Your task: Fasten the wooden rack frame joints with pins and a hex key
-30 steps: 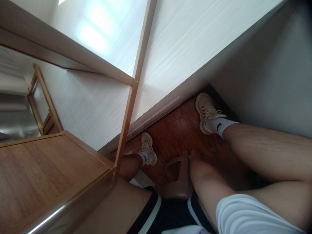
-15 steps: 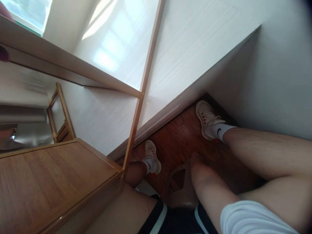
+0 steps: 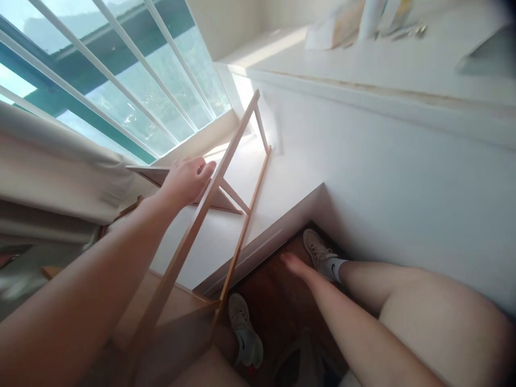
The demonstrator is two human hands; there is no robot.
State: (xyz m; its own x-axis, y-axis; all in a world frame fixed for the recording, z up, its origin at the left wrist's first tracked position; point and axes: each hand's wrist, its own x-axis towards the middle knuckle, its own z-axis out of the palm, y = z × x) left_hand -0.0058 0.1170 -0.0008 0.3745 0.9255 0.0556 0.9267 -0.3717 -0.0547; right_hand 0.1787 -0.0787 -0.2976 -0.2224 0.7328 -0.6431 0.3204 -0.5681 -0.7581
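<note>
The wooden shelf (image 3: 198, 221) is on the left, near the left shoe (image 3: 239, 312). The left hand (image 3: 188, 180) is up by its long bar with bent fingers; I can't tell if it grips the wood or just touches it. The right hand (image 3: 294, 263) is down low near the right shoe (image 3: 316, 247), too blurry to tell if its fingers are spread or pressed together. I think the shelf could tip if the left hand pulls hard, or if 1 of the 2 feet bumps it in this tight spot. The floor (image 3: 278, 285) is dark, red-brown wood. The white tabletop (image 3: 403, 80) has small blurry things (image 3: 403, 32) on it. Light comes through the barred window (image 3: 157, 80), beside a pale curtain (image 3: 48, 177).
</note>
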